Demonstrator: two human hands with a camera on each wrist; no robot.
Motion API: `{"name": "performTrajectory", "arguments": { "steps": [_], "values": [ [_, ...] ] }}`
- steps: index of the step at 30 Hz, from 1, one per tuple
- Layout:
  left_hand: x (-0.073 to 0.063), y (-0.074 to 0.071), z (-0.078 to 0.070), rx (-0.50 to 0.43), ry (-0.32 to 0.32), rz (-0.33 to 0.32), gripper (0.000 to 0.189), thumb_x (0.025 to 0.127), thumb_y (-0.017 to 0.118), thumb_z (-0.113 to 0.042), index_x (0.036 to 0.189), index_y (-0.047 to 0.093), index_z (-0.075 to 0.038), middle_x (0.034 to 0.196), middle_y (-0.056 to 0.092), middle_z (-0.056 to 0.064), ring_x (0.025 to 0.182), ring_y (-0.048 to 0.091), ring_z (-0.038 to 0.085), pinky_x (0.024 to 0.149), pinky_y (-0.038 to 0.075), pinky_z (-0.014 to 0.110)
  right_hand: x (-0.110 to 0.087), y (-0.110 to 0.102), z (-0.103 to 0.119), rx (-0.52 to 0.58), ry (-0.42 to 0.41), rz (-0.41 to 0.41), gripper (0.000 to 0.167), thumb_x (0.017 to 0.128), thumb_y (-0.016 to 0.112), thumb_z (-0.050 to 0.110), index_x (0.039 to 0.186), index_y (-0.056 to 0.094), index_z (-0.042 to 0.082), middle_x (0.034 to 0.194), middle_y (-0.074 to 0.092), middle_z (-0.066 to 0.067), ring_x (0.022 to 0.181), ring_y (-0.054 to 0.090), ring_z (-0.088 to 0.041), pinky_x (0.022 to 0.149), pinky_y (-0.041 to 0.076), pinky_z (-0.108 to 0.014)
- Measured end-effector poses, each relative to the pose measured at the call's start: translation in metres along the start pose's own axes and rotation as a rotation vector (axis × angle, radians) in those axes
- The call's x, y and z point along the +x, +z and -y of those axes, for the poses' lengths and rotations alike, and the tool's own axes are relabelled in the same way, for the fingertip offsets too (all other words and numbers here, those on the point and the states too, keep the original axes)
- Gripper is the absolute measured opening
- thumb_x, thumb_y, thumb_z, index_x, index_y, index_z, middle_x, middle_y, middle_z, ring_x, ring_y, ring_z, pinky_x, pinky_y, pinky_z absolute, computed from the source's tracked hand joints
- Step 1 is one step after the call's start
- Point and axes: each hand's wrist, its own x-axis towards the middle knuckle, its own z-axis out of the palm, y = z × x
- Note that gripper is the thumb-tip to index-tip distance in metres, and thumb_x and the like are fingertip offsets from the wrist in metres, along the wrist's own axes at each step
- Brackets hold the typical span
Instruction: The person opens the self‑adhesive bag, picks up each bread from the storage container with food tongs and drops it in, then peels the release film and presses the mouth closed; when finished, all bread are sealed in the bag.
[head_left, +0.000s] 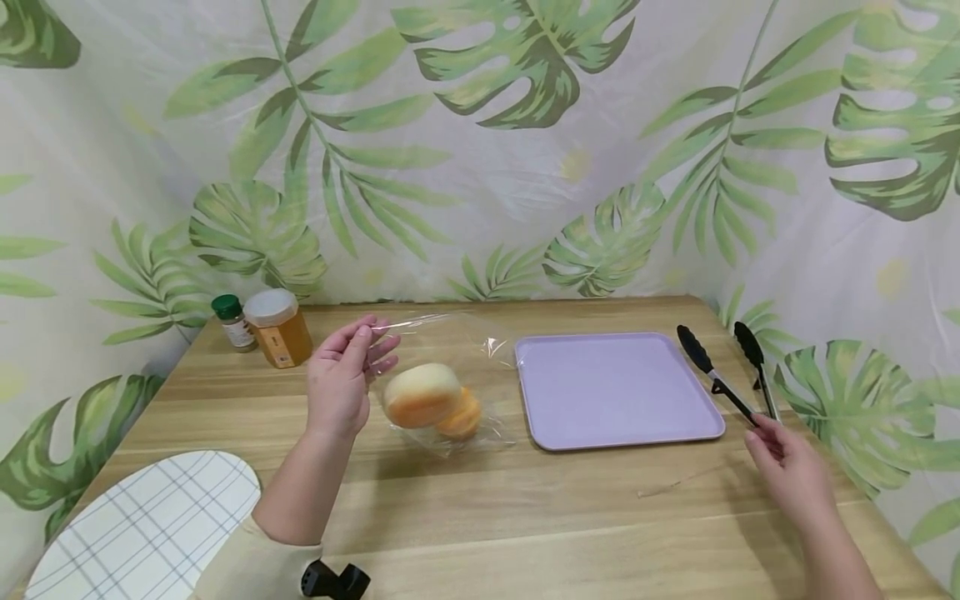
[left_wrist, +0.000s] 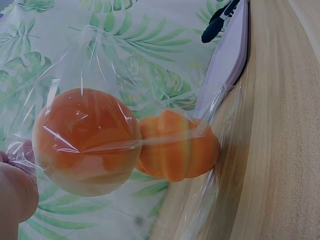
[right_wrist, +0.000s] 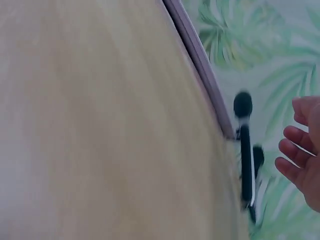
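My left hand (head_left: 343,379) pinches the edge of a clear plastic bag (head_left: 491,347) and holds it over the table. Inside it are a round bun (head_left: 422,397) with a browned side and a smaller ridged orange bun (head_left: 462,417). Both show through the film in the left wrist view, where the round bun (left_wrist: 87,142) is nearer the hand. On the far right, my right hand (head_left: 793,475) is at the handle end of black-tipped tongs (head_left: 731,395), which lie spread. The right wrist view shows its fingers (right_wrist: 295,152) loosely bent, apart from the tongs (right_wrist: 246,165).
A lilac tray (head_left: 622,392) lies between the bag and the tongs. A thin tie (head_left: 660,490) is in front of it. At the back left stand a green-capped bottle (head_left: 236,325) and an amber jar (head_left: 281,333). A checked oval mat (head_left: 157,525) lies front left.
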Motion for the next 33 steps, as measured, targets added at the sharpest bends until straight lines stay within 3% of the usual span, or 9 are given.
{"name": "performTrajectory", "arguments": {
  "steps": [3,7,11,14,17,24,29,33],
  "values": [
    [0.0,0.0,0.0,-0.003,0.006,0.004,0.018,0.101,0.054,-0.012,0.098,0.071,-0.018,0.093,0.076,-0.006,0.081,0.074,0.009,0.07,0.061,0.023,0.01,0.01,0.029,0.072,-0.086,0.019,0.039,0.1,0.055,0.017,0.129,0.054,-0.01,0.111,0.062,-0.028,0.087,0.034,0.028,0.074,0.034,0.006],
    [0.0,0.0,0.0,-0.004,0.008,0.01,0.019,0.101,0.053,-0.012,0.098,0.071,-0.019,0.093,0.076,-0.006,0.081,0.074,0.008,0.07,0.061,0.023,0.021,0.032,0.075,0.158,-0.184,0.076,0.033,0.1,0.055,0.018,0.125,0.061,-0.004,0.117,0.063,-0.022,0.094,0.04,0.023,0.08,0.04,-0.001],
    [0.0,-0.001,0.0,0.001,0.007,0.01,0.02,0.101,0.053,-0.012,0.098,0.071,-0.019,0.093,0.076,-0.006,0.082,0.074,0.009,0.07,0.061,0.023,0.03,0.06,0.12,0.247,-0.293,0.143,0.027,0.101,0.054,0.015,0.12,0.067,0.001,0.12,0.066,-0.015,0.103,0.051,0.008,0.089,0.047,-0.014],
    [0.0,-0.001,0.0,0.0,0.011,0.012,0.019,0.101,0.054,-0.012,0.098,0.071,-0.019,0.094,0.076,-0.006,0.082,0.074,0.009,0.071,0.061,0.023,0.036,0.076,0.155,0.352,-0.321,0.221,0.028,0.103,0.05,0.016,0.119,0.068,0.002,0.121,0.067,-0.013,0.112,0.057,-0.007,0.096,0.048,-0.024],
    [0.0,0.0,-0.001,-0.004,0.015,0.016,0.019,0.101,0.054,-0.012,0.098,0.071,-0.019,0.093,0.076,-0.006,0.082,0.074,0.009,0.07,0.061,0.023,0.039,0.088,0.187,0.495,-0.318,0.296,0.03,0.103,0.048,0.016,0.118,0.067,-0.001,0.121,0.067,-0.017,0.114,0.059,-0.012,0.1,0.048,-0.027],
    [0.0,0.0,0.001,0.001,0.022,0.032,0.019,0.101,0.053,-0.013,0.099,0.071,-0.02,0.092,0.076,-0.008,0.082,0.074,0.009,0.071,0.061,0.024,0.036,0.104,0.233,0.763,-0.272,0.384,0.025,0.097,0.056,0.003,0.113,0.062,-0.016,0.121,0.063,-0.031,0.103,0.059,0.008,0.095,0.048,-0.014],
    [0.0,-0.004,0.0,-0.011,0.042,0.043,0.019,0.101,0.053,-0.012,0.101,0.07,-0.019,0.092,0.076,-0.006,0.082,0.074,0.01,0.073,0.061,0.025,0.042,0.107,0.249,0.891,-0.118,0.362,0.021,0.095,0.06,0.005,0.103,0.066,-0.013,0.103,0.075,-0.009,0.093,0.067,0.0,0.093,0.053,-0.02],
    [0.001,-0.008,-0.003,-0.025,0.088,0.082,0.02,0.1,0.053,-0.01,0.102,0.071,-0.019,0.09,0.077,-0.004,0.081,0.075,0.01,0.076,0.061,0.026,0.051,0.104,0.256,0.952,-0.086,0.333,0.014,0.097,0.058,0.007,0.096,0.068,-0.003,0.088,0.074,0.011,0.089,0.069,-0.005,0.089,0.054,-0.023]
  ]
}}
